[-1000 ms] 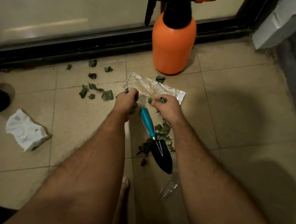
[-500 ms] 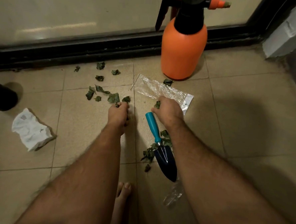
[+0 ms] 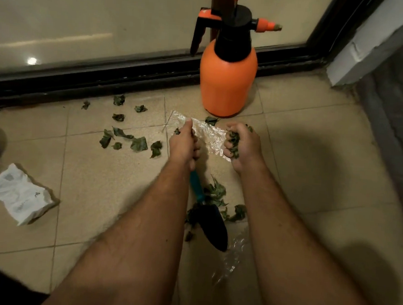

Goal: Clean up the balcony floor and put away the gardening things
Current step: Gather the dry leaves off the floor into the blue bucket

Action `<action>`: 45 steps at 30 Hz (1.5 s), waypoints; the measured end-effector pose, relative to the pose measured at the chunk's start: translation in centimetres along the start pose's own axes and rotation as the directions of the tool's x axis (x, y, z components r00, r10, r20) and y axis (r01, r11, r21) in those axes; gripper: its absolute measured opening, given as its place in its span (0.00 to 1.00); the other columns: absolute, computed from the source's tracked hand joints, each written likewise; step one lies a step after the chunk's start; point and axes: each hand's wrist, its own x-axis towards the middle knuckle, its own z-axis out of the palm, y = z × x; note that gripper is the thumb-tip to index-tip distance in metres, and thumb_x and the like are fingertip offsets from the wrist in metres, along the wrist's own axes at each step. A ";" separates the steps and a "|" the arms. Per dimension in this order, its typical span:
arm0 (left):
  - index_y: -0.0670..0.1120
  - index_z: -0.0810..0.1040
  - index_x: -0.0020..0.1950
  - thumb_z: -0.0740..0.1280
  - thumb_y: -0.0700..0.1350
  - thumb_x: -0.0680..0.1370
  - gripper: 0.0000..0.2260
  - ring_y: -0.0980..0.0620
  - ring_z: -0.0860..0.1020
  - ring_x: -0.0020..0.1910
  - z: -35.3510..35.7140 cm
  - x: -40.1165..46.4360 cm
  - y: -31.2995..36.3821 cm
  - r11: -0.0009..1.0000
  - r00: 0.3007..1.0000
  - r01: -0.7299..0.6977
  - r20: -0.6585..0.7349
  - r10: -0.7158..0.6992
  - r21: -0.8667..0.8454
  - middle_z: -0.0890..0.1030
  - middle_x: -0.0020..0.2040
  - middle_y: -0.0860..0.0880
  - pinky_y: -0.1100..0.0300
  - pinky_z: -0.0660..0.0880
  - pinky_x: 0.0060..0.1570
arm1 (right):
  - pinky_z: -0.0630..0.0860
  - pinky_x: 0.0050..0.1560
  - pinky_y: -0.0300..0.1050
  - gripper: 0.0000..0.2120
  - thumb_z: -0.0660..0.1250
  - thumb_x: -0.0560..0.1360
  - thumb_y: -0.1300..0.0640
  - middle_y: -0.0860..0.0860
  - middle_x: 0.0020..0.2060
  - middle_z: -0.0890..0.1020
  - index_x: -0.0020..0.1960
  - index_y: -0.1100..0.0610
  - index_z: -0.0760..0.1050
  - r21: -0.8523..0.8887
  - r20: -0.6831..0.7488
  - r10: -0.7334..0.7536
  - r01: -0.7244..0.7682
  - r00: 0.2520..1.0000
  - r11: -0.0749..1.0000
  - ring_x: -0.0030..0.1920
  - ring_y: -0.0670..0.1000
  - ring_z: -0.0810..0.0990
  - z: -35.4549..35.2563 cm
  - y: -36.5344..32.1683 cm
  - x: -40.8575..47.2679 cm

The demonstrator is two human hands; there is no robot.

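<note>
Both of my hands have come up off the tiles since half a second ago, when they were pressed down among the leaves, and the right one now carries a bunch.

Far left, a crumpled white paper bag (image 3: pixel 21 194) lies untouched, well apart from me. Next along, loose dark green dried leaves (image 3: pixel 138 144) are scattered over the beige tiled floor (image 3: pixel 323 183), still to be gathered.

My left hand (image 3: pixel 184 146) pinches the near edge of the clear crinkled plastic bag (image 3: pixel 207 135), thumb on top and fingers curled under; I judge I hold it this way to lift the mouth open for filling. One small leaf sits just beside my knuckles.

Below my wrists, the teal-handled black garden trowel (image 3: pixel 211 221) lies flat on the floor among another clump of leaves, its handle partly hidden by my left forearm.

My right hand (image 3: pixel 239 146) is closed in a fist around a handful of leaves, some poking out between the fingers, touching the bag's right edge. That puts the leaves right at the opening.

Behind stands the orange plastic pressure sprayer (image 3: pixel 227 83), upright against the door track, waiting to be put away.
</note>
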 end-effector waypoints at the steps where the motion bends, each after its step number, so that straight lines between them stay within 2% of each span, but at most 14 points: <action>1: 0.50 0.70 0.35 0.64 0.57 0.81 0.17 0.57 0.62 0.22 0.7 -0.7 0.6 1.000 1.000 0.017 0.019 -0.017 -0.009 0.66 0.24 0.55 0.64 0.60 0.20 | 0.58 0.23 0.35 0.02 0.63 0.73 0.62 0.51 0.28 0.70 0.41 0.58 0.73 0.032 -0.034 0.018 -0.017 0.999 0.999 0.24 0.47 0.64 -0.2 -0.6 -0.8; 3: 0.50 0.68 0.35 0.63 0.56 0.82 0.17 0.58 0.61 0.21 1.9 -3.4 2.0 0.997 0.997 0.072 0.043 -0.070 -0.031 0.65 0.23 0.55 0.64 0.59 0.19 | 0.58 0.22 0.34 0.06 0.62 0.74 0.63 0.50 0.27 0.69 0.40 0.57 0.71 0.069 -0.103 0.052 -0.045 0.993 0.997 0.23 0.46 0.64 -0.3 -2.4 -3.3; 7: 0.49 0.67 0.37 0.63 0.54 0.82 0.16 0.58 0.60 0.20 2.7 -10.8 6.6 0.987 0.983 0.159 0.095 -0.156 -0.030 0.64 0.23 0.55 0.65 0.57 0.18 | 0.57 0.23 0.35 0.09 0.62 0.72 0.62 0.50 0.25 0.68 0.33 0.56 0.69 0.016 -0.163 0.081 -0.080 0.983 0.997 0.23 0.47 0.63 1.8 -7.8 -10.4; 11: 0.49 0.65 0.36 0.63 0.54 0.82 0.17 0.58 0.59 0.19 1.0 -19.6 13.5 0.976 0.974 0.210 0.099 -0.204 -0.054 0.63 0.22 0.55 0.66 0.55 0.18 | 0.57 0.24 0.36 0.05 0.63 0.67 0.59 0.51 0.26 0.68 0.33 0.55 0.69 -0.059 -0.148 0.097 -0.107 0.984 0.993 0.23 0.48 0.62 6.5 -15.2 -18.1; 14: 0.50 0.64 0.36 0.63 0.53 0.82 0.17 0.58 0.58 0.20 -1.4 -27.0 19.9 0.964 0.968 0.246 0.069 -0.240 -0.097 0.61 0.23 0.55 0.66 0.54 0.18 | 0.57 0.24 0.37 0.09 0.61 0.73 0.62 0.51 0.27 0.68 0.34 0.55 0.70 -0.127 -0.107 0.129 -0.143 0.986 0.982 0.24 0.49 0.62 11.2 -21.5 -24.8; 17: 0.50 0.66 0.36 0.63 0.54 0.81 0.17 0.57 0.58 0.21 -4.7 -35.9 28.3 0.963 0.968 0.248 0.062 -0.242 -0.102 0.63 0.24 0.54 0.65 0.54 0.19 | 0.58 0.23 0.37 0.12 0.61 0.74 0.63 0.52 0.27 0.67 0.32 0.54 0.71 -0.195 -0.002 0.154 -0.151 0.988 0.969 0.24 0.48 0.62 17.6 -28.9 -32.6; 22: 0.50 0.68 0.36 0.64 0.52 0.81 0.16 0.58 0.59 0.21 -10.0 -48.9 38.7 0.966 0.980 0.198 0.016 -0.198 -0.164 0.64 0.25 0.55 0.65 0.55 0.18 | 0.59 0.22 0.38 0.08 0.63 0.71 0.60 0.53 0.28 0.68 0.34 0.54 0.68 -0.363 0.163 0.210 -0.140 0.964 0.921 0.24 0.49 0.63 25.7 -36.6 -43.8; 26: 0.50 0.67 0.36 0.63 0.52 0.82 0.16 0.58 0.59 0.20 -13.4 -54.2 42.8 0.968 0.989 0.106 -0.073 -0.126 -0.229 0.63 0.24 0.55 0.66 0.54 0.19 | 0.60 0.22 0.38 0.08 0.62 0.72 0.60 0.51 0.27 0.68 0.34 0.53 0.67 -0.478 0.257 0.250 -0.102 0.934 0.872 0.23 0.48 0.65 30.0 -38.6 -48.6; 34: 0.50 0.65 0.36 0.64 0.54 0.81 0.16 0.58 0.57 0.21 -20.4 -61.9 45.0 0.907 0.967 -0.105 -0.255 -0.003 -0.409 0.62 0.29 0.52 0.66 0.52 0.20 | 0.56 0.24 0.38 0.08 0.61 0.74 0.64 0.51 0.26 0.69 0.37 0.56 0.69 -0.482 0.422 0.312 -0.081 0.851 0.873 0.23 0.48 0.63 37.5 -38.7 -56.4; 39: 0.50 0.66 0.36 0.64 0.54 0.81 0.17 0.58 0.58 0.21 -26.3 -66.2 46.2 0.857 0.917 -0.233 -0.398 0.037 -0.459 0.63 0.28 0.53 0.66 0.52 0.20 | 0.56 0.22 0.37 0.08 0.61 0.74 0.63 0.51 0.26 0.68 0.37 0.55 0.69 -0.530 0.502 0.354 -0.043 0.789 0.847 0.23 0.48 0.63 42.8 -37.3 -61.4; 45: 0.49 0.66 0.35 0.65 0.53 0.81 0.17 0.58 0.57 0.19 -35.9 -68.5 52.2 0.798 0.833 -0.402 -0.541 0.116 -0.449 0.62 0.25 0.54 0.66 0.52 0.18 | 0.55 0.22 0.37 0.09 0.63 0.73 0.60 0.52 0.28 0.66 0.35 0.54 0.68 -0.581 0.643 0.355 0.130 0.679 0.804 0.24 0.48 0.61 54.0 -36.0 -66.0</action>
